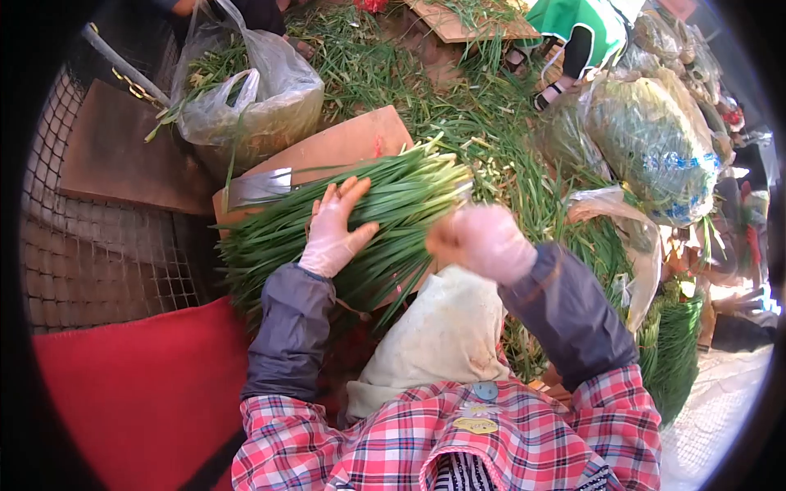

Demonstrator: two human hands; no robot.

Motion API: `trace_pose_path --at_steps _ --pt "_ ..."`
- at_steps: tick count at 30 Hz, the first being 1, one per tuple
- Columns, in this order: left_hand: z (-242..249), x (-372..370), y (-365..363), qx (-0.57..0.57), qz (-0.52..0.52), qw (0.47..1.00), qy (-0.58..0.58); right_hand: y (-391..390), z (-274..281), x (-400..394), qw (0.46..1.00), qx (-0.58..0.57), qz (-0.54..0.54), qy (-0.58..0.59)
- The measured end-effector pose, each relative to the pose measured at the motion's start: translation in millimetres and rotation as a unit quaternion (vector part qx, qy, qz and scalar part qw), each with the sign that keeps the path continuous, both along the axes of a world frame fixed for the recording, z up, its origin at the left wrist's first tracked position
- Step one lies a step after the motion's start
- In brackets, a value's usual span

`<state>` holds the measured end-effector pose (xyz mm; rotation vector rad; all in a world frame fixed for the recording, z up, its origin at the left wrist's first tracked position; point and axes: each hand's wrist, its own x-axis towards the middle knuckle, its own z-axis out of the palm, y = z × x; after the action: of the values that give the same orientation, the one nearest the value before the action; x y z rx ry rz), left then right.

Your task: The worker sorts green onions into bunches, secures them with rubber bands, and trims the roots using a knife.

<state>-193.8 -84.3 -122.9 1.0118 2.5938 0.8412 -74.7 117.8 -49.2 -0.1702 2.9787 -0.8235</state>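
Note:
A thick bundle of garlic chives lies across a wooden board, its pale stem ends pointing right. My left hand, in a thin clear glove, rests on the green leaves with fingers and thumb spread. At the stem ends is my gloved right hand, fingers curled closed and smeared by motion. Whether it grips stems cannot be made out. A wide metal blade lies on the board behind the leaves, its handle not visible. Beneath the right hand, a pale cloth covers my lap.
Loose leaves and trimmings litter the ground. A filled plastic bag stands behind the board; a larger packed bag sits at right. Red fabric lies at lower left. A person in green works at the top.

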Motion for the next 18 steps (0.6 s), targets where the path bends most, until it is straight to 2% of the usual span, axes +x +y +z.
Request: trace_pose_path --at_steps 1,2,3,4,6,7,10,11,12,14,17,18 --pt "4.8 -5.5 -2.8 0.114 0.014 0.988 -0.102 -3.5 -2.5 15.0 0.994 0.01 0.025 -0.106" --pt "14.9 -6.0 -6.7 0.225 0.028 0.953 -0.204 -12.4 -15.1 25.2 0.988 -0.019 0.044 -0.146" --pt "30.6 0.4 -6.7 0.289 0.069 0.919 -0.26 -20.6 -16.9 28.9 0.983 -0.037 0.049 -0.171" --pt "44.0 3.9 -10.0 0.348 0.079 0.883 -0.305 -28.5 -17.2 29.3 0.978 -0.053 0.055 -0.194" --pt "79.9 19.1 -21.1 0.427 0.073 0.839 -0.328 -44.6 -24.3 27.6 0.958 -0.177 -0.008 -0.226" --pt "93.5 26.8 -28.7 0.45 0.054 0.827 -0.333 -53.5 -29.4 26.4 0.939 -0.241 -0.037 -0.243" --pt "124.3 47.2 -49.7 0.497 0.002 0.803 -0.329 -76.4 -43.6 22.7 0.953 -0.215 -0.065 -0.205" --pt "131.9 53.5 -57.8 0.502 -0.006 0.805 -0.316 -81.6 -46.1 16.7 0.927 -0.272 -0.076 -0.246" --pt "137.0 58.9 -64.7 0.508 -0.016 0.806 -0.303 -90.1 -48.6 14.7 0.914 -0.324 -0.077 -0.232" --pt "141.5 69.9 -72.7 0.551 -0.021 0.761 -0.342 -106.2 -49.4 8.8 0.881 -0.42 -0.078 -0.204" --pt "142.2 86.3 -66.0 0.57 -0.087 0.688 -0.44 -136.3 -38.8 2.5 0.842 -0.515 -0.006 -0.158" --pt "136.1 90.2 -63.7 0.554 -0.096 0.7 -0.441 -138.6 -38.4 5.4 0.802 -0.573 0.009 -0.17"
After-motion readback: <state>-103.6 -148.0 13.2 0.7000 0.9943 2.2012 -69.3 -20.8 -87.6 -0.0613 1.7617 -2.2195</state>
